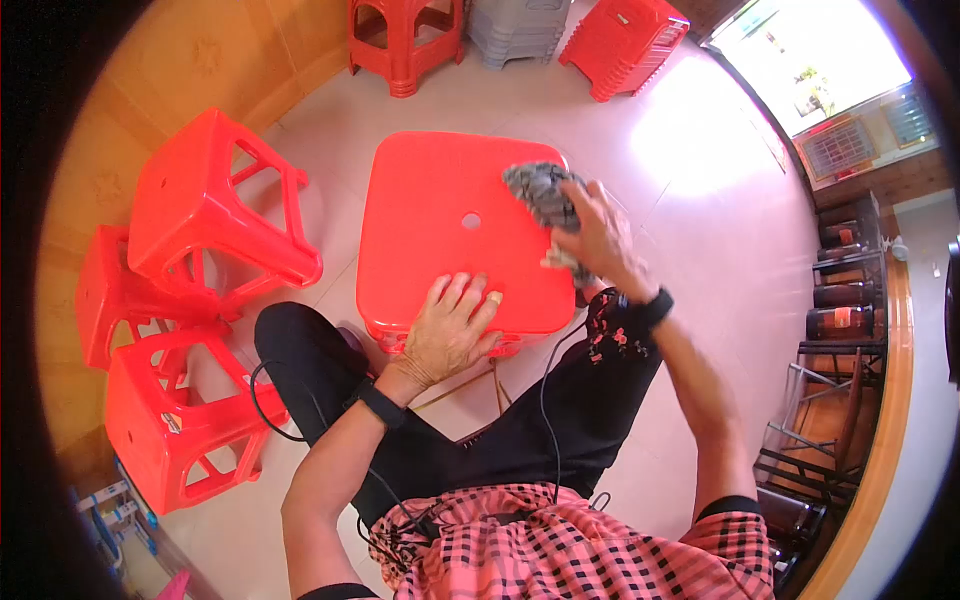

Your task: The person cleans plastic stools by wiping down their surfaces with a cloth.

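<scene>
A red plastic stool (430, 190) stands between my knees, its square top facing up with a round hole in the middle. My left hand (452, 325) lies flat on the near edge of the seat, fingers spread. At the right edge of the seat, my right hand (598, 235) is closed on a crumpled grey patterned cloth (543, 192). Part of the cloth rests over the seat's right side and part hangs below my palm. The stool's legs are mostly hidden under the seat.
Several loose red stools (180, 200) stand and lean at the left by the wooden wall. At the back are stacked red stools (402, 45), grey stools (518, 30) and another red stack (625, 45). A rack with dark jars (840, 320) lines the right. Cables (548, 400) hang over my legs.
</scene>
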### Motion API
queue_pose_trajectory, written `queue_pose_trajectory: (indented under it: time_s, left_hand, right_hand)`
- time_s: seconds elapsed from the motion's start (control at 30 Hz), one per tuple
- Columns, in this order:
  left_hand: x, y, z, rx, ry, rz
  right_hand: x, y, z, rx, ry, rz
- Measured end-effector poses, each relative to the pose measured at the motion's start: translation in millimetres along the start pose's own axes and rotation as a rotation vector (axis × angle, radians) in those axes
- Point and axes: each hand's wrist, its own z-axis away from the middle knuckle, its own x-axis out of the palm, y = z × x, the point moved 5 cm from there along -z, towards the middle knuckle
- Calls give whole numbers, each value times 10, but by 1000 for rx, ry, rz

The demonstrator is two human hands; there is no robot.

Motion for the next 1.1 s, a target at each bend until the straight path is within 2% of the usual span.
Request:
queue_pose_trajectory:
  time_s: [0.27,0.33,0.5,0.57,0.63,0.7,0.77,0.83,0.87,0.9,0.97,1.03,1.07,1.1]
  left_hand:
    - [-151,7,22,-77,95,145]
    - [-237,16,83,-209,223,366]
    - [-635,282,371,-272,308,382]
    - [-714,279,498,-357,369,376]
    - [-825,214,596,-416,388,330]
    - [-935,47,729,-602,486,415]
    - [-994,-138,777,-629,505,484]
    - [-1149,-291,819,-738,706,842]
    - [-1207,-390,839,-854,693,824]
    - [-1242,-457,863,-866,702,820]
    - [-1235,-578,948,-893,757,1021]
    - [-1220,-653,1015,-908,781,1004]
    - [-1175,-697,1055,-955,816,1141]
    - [-1136,-737,1078,-995,847,1280]
  right_hand:
    - [38,-798,946,-15,49,-76]
    - [98,-871,1004,-26,41,-99]
    - [254,-1242,830,-44,-67,-255]
    - [381,-1423,699,-76,-95,-309]
    - [473,-1592,540,-76,-72,-543]
    - [557,-1758,410,-48,-154,-634]
    - [575,-1971,347,-39,-262,-1075]
    - [585,-2154,279,-116,-378,-1176]
    - [630,-2225,263,-94,-494,-1261]
    - [656,-2291,254,-68,-609,-1344]
    - [605,-2295,198,-135,-629,-1271]
    - [596,-2252,112,-312,-592,-941]
    - [577,-2228,88,-312,-604,-937]
    - [501,-2183,29,-341,-454,-734]
